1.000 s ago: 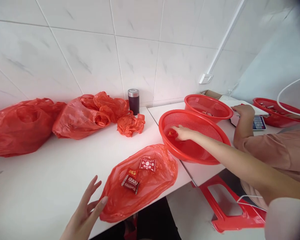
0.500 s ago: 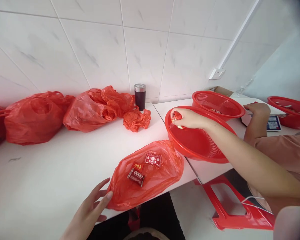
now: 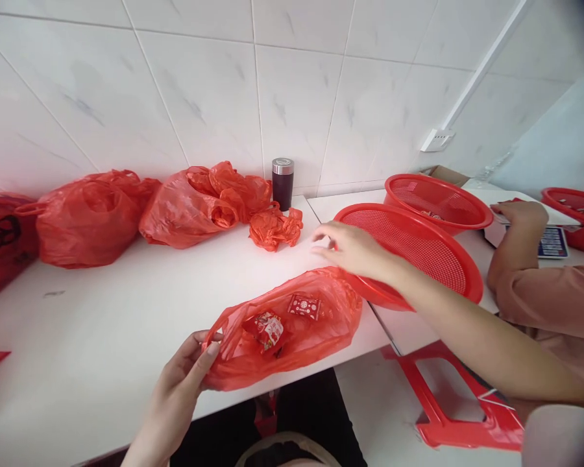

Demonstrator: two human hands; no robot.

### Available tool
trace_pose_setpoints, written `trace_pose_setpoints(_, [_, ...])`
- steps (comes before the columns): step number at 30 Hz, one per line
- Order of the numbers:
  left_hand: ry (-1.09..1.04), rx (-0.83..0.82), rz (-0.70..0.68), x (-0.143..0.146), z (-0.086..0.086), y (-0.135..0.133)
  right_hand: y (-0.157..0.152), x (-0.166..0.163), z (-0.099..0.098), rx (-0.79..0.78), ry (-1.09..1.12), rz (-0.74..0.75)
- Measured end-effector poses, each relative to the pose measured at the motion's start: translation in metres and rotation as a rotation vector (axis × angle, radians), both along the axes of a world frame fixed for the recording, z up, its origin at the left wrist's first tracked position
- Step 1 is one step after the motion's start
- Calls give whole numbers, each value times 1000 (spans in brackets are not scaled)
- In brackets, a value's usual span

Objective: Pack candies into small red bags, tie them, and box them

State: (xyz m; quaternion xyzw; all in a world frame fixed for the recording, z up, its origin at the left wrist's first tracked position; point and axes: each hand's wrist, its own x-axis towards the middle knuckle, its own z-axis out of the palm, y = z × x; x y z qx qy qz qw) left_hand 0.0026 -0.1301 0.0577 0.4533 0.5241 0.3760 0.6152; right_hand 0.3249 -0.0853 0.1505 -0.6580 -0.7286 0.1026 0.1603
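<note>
My left hand (image 3: 182,373) pinches the left rim of a red plastic bag (image 3: 316,344) that lies spread and gaping at the table's front edge. Inside the bag, a red-and-white snack packet (image 3: 268,329) partly covers other small packets, and a dark red wrapped piece (image 3: 304,306) with white dots lies beside it. My right hand (image 3: 348,246) hovers over the left rim of a red plastic basket (image 3: 460,259). Its fingers are bent but apart, and I see nothing held between them.
Knotted red bags (image 3: 95,220) and a crumpled red bag (image 3: 275,227) line the wall, near a dark tumbler (image 3: 283,185). Behind the large basket stands another red basket (image 3: 438,194). A co-worker's hand (image 3: 525,211) rests by a scale (image 3: 552,241). A red stool (image 3: 413,383) stands below.
My right hand has let go of the snack packet, which now lies in the bag, and is slightly further left. My left hand has closed on the bag's rim and lifted it a little.
</note>
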Motion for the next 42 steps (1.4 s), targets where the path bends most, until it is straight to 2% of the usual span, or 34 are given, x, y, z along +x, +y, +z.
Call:
trace_pose_setpoints(1, [-23,-5,18,-3,-1,0,-4,14,4,1,-68,-78])
trace_pose_setpoints(3, [-44,-9,47,-8,-3,0,-22,33,2,-131,-198,-206])
trace_pose_setpoints(6, [-36,-27,57,-14,-7,1,-62,34,-27,-411,-278,-260])
trace_pose_setpoints(7, [-30,-36,56,-15,-9,1,-76,28,-42,-395,-279,-275])
trace_pose_setpoints(8, [-22,-44,51,-15,-11,2,-90,20,-57,-301,-278,-286])
trace_pose_setpoints(10, [-4,-44,36,-15,-14,4,-111,1,-84,-159,-263,-219])
trace_pose_setpoints(13, [26,-13,-13,-13,-16,7,-124,-19,-103,-51,-250,-113])
trace_pose_setpoints(16, [56,9,-35,-14,-15,7,-114,-18,-99,-32,-251,-71])
trace_pose_setpoints(19, [92,34,-2,-18,-13,7,-89,0,-86,28,-206,-118])
trace_pose_setpoints(22, [138,110,92,-23,-10,7,-71,10,-70,306,44,-78])
trace_pose_setpoints(24, [142,148,130,-25,-5,5,-71,0,-58,498,242,11])
trace_pose_setpoints(25, [128,152,124,-25,-1,3,-75,-10,-52,538,322,71])
trace_pose_setpoints(27, [75,139,81,-21,5,0,-85,-39,-45,475,425,242])
trace_pose_setpoints(29, [-1,109,33,-15,10,-5,-90,-70,-48,303,450,394])
trace_pose_setpoints(30, [-39,94,19,-12,12,-6,-88,-84,-55,215,425,411])
trace_pose_setpoints(33, [-111,67,11,-5,13,-10,-68,-108,-85,-1,264,315])
trace_pose_setpoints(35, [-129,64,20,-4,12,-10,-52,-108,-102,-102,174,301])
trace_pose_setpoints(37, [-144,61,43,-6,12,-10,-42,-99,-109,-137,139,296])
trace_pose_setpoints(39, [-150,65,85,-10,12,-9,-40,-85,-105,-138,122,275])
trace_pose_setpoints(42, [-148,75,126,-16,14,-7,-46,-64,-83,-158,32,275])
